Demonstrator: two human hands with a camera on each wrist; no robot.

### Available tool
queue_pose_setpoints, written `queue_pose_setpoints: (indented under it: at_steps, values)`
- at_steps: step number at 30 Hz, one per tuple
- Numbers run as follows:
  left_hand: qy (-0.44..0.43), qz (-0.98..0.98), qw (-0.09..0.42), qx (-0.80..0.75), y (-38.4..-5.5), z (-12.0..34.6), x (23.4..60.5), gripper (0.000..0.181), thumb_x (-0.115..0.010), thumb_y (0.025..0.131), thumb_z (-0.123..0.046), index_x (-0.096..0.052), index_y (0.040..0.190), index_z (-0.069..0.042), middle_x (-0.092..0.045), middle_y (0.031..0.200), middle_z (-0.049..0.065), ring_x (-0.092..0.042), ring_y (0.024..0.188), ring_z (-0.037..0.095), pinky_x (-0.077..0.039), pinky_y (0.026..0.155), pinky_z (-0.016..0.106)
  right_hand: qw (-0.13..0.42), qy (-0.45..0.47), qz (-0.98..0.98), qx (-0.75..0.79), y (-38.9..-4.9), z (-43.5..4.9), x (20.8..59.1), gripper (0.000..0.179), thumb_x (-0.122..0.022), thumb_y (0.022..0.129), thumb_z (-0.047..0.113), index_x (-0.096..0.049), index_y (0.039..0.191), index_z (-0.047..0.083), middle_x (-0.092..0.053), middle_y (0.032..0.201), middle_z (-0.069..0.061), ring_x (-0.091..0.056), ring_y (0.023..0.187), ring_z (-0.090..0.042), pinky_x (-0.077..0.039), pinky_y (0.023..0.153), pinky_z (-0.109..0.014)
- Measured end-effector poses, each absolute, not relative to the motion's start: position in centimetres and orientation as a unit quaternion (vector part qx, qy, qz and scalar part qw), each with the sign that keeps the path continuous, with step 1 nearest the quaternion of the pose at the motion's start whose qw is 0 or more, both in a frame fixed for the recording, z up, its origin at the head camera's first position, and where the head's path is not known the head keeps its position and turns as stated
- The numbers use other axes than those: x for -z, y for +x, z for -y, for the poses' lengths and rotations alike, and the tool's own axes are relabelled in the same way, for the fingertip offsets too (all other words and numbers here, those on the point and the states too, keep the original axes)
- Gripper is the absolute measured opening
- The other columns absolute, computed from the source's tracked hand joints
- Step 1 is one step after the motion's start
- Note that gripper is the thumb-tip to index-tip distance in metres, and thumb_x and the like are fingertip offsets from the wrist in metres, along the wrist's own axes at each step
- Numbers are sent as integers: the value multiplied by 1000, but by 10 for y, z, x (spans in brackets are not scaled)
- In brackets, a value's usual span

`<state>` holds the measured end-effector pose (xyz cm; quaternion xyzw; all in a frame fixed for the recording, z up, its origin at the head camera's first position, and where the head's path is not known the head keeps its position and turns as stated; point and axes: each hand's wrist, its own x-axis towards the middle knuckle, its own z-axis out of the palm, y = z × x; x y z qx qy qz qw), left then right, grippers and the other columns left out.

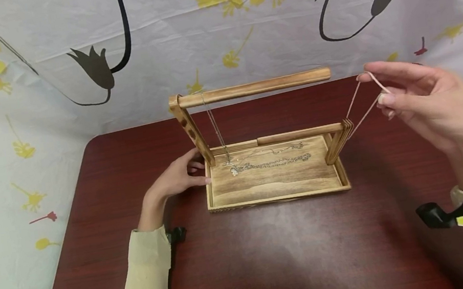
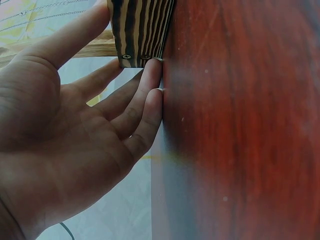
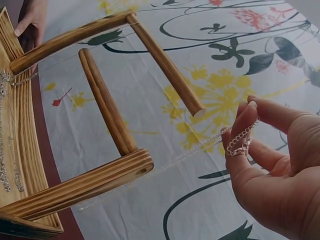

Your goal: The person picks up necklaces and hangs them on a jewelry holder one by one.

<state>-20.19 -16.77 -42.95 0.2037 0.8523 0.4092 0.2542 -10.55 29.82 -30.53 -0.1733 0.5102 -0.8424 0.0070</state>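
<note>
A striped wooden jewelry stand (image 1: 276, 192) has a shallow tray, a taller upper bar (image 1: 254, 88) and a lower bar (image 1: 301, 133). My left hand (image 1: 179, 174) holds the tray's left end, thumb on the rim and fingertips at the back corner, low against the table. Raised off to the right, my right hand (image 1: 427, 99) pinches a thin chain (image 3: 243, 141) looped over its fingers. From there two strands slope down to the short right post (image 1: 338, 144). Another chain (image 1: 213, 122) hangs from the upper bar near its left post. More silver chains (image 1: 274, 163) lie in the tray.
The stand sits on a dark red table (image 1: 274, 257) near its far edge. Behind and to the left hangs a white cloth (image 1: 159, 75) printed with flowers. The upper bar's right end is free, with no post under it.
</note>
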Motion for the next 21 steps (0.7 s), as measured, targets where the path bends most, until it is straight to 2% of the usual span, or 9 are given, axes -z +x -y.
queue_pose_setpoints:
  at_steps: [11, 21]
  values:
    - [192, -860, 250, -402, -200, 167, 430, 93, -80, 87, -20, -22, 158, -8, -39, 152, 17, -51, 127, 35, -43, 106, 47, 16, -179, -499, 848, -120, -289, 298, 51, -37, 90, -30, -43, 139, -19, -62, 125, -27, -61, 89, -24, -51, 64, -27]
    - [199, -859, 248, -401, -201, 169, 430, 93, -80, 87, -21, -22, 158, -7, -38, 153, 17, -51, 127, 34, -43, 106, 46, 13, -168, -514, 841, -126, -279, 292, 51, -41, 89, -30, -46, 138, -17, -63, 123, -25, -60, 76, -22, -52, 63, -26]
